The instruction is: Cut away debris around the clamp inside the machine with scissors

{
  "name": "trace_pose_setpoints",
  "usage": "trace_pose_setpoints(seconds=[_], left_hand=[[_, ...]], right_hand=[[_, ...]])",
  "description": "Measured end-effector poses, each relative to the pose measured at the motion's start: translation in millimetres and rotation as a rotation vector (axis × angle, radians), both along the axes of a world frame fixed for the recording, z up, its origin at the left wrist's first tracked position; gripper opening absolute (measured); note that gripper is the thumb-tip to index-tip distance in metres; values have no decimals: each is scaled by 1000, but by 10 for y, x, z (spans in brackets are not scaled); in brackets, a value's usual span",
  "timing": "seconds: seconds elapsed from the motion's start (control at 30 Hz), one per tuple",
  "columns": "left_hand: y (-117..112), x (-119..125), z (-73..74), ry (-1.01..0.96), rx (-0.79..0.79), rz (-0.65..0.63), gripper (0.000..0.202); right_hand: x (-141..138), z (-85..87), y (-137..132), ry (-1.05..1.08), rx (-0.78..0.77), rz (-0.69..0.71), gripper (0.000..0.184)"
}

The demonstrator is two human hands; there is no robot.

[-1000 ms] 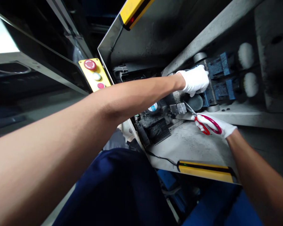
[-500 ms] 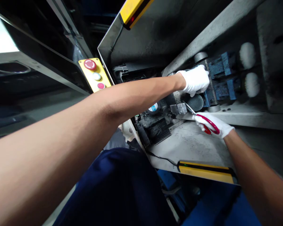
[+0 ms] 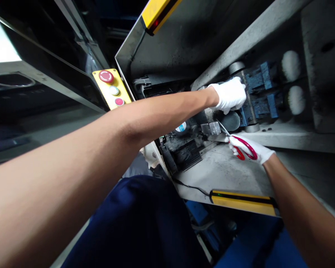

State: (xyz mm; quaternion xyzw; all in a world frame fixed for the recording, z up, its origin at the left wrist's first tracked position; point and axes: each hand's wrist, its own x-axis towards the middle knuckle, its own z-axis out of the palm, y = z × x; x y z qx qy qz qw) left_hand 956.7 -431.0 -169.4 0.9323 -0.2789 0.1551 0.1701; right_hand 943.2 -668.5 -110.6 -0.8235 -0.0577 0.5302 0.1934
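Both hands wear white gloves and reach into a grimy machine bay. My left hand is curled around a dark part beside a grey vertical shaft and blue blocks; what it grips is hidden under the fingers. My right hand is closed through the red handles of a pair of scissors, whose blades point up-left toward a small metal block just under the left hand. A dark round roller sits between the two hands.
A yellow box with a red emergency button is mounted left of the bay. Yellow sensor bars run along the top edge and the bottom edge. Two white fluffy rollers sit at the right. My blue trousers fill the foreground.
My right hand with the scissors has shifted slightly left and up toward the metal block. My left hand has stayed on the dark part.
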Motion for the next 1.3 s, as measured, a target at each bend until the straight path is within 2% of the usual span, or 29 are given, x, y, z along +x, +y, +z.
trace_pose_setpoints(seconds=[0.1,0.27,0.5,0.67,0.83,0.97,1.1,1.2,1.3], left_hand=[[2,-10,7,21,-2,3,14],[0,0,3,46,4,-2,12],[-19,20,-12,106,-82,9,13],[-22,-27,-6,50,-39,46,17],[-17,-120,25,-119,-54,-48,20],[-8,-136,57,-39,-54,-57,21],[15,-108,73,50,-75,-63,23],[26,-95,86,63,-68,-49,22],[26,-93,101,58,-52,-21,21]], right_hand=[[-3,-11,14,4,-3,-42,58],[62,-85,-26,-103,-22,92,46],[106,-146,-104,-231,4,216,35],[115,-157,-118,-199,17,184,34],[90,-164,-87,-196,17,122,34],[59,-125,-18,-185,6,93,38],[9,-40,22,-83,10,38,44],[-17,4,-1,-34,9,-8,49],[-20,25,-42,-9,17,8,51]])
